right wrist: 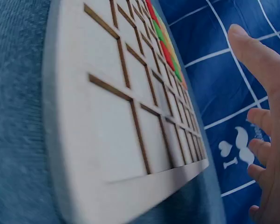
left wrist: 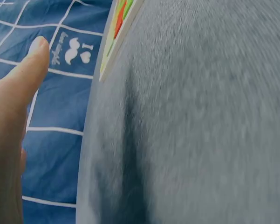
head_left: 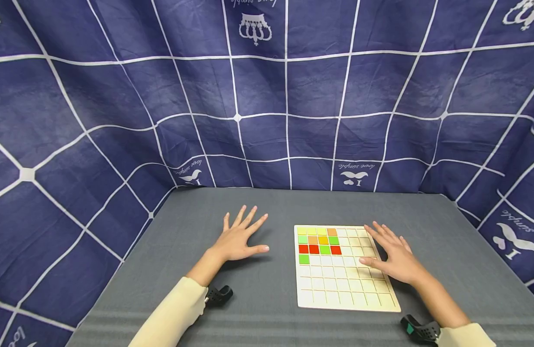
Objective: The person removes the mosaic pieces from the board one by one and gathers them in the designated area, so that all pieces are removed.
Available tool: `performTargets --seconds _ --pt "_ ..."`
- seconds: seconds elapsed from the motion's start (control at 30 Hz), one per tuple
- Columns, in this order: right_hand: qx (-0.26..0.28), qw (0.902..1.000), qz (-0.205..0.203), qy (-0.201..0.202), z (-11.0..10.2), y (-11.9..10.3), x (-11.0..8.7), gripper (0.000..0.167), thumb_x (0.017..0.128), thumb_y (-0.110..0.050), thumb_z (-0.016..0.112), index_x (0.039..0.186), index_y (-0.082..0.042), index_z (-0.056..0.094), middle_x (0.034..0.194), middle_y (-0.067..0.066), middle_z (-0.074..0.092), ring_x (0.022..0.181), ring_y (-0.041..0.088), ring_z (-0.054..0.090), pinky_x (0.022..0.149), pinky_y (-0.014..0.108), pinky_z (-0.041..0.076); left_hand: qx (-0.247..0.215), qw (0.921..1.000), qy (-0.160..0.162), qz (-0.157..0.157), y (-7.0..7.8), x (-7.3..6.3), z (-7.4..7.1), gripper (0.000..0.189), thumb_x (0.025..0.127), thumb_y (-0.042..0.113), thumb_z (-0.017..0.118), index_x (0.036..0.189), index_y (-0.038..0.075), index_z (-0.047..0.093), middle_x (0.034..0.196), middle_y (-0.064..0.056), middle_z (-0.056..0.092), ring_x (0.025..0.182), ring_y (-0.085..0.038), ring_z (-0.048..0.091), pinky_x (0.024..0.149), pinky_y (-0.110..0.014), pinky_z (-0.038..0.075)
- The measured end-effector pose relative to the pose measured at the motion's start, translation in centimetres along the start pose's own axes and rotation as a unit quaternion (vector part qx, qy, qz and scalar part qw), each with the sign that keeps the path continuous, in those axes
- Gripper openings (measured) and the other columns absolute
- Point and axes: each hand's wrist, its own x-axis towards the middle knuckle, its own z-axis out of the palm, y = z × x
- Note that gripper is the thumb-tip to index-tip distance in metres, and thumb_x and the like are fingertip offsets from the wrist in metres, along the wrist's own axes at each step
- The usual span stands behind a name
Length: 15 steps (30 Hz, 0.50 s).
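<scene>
A pale wooden grid board (head_left: 327, 284) lies flat on the grey surface, right of centre in the head view. Coloured square tiles (head_left: 314, 249) in red, green, yellow and orange fill cells at its far left corner. My right hand (head_left: 397, 258) hovers at the board's right edge, fingers spread and nothing held. Left of the board, my left hand (head_left: 237, 241) is over the grey surface, its fingers spread apart and holding nothing. In the right wrist view the board (right wrist: 116, 121) fills the middle; the left wrist view shows only its corner.
A grey cloth-covered table (head_left: 267, 207) carries the board. Dark blue fabric with white grid lines (head_left: 267, 135) hangs behind and at both sides. A black band (head_left: 219, 295) is on the left wrist, and another black band (head_left: 420, 330) is on the right.
</scene>
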Motion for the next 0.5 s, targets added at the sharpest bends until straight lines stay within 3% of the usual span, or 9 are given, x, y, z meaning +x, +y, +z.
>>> performTargets --seconds 0.33,0.5 --pt "0.066 0.9971 0.039 -0.003 1.7 1.1 -0.6 0.084 0.083 -0.042 0.074 0.148 -0.003 0.038 0.152 0.028 0.028 0.136 0.054 0.024 0.098 0.072 0.021 -0.015 0.9996 -0.023 0.011 2.0 1.6 1.4 0.085 0.086 0.073 0.047 0.156 0.035 0.018 0.162 -0.001 0.010 0.148 -0.028 0.002 0.107 -0.069 0.001" --pt "0.084 0.9959 0.034 0.006 2.5 1.7 -0.8 0.079 0.084 -0.039 0.074 0.145 0.000 0.041 0.150 0.030 0.030 0.135 0.055 0.025 0.100 0.072 0.017 -0.041 0.9986 -0.020 0.026 2.8 2.4 2.2 0.084 0.088 0.070 0.049 0.156 0.028 0.023 0.161 -0.008 0.019 0.147 -0.036 0.011 0.107 -0.069 0.007"
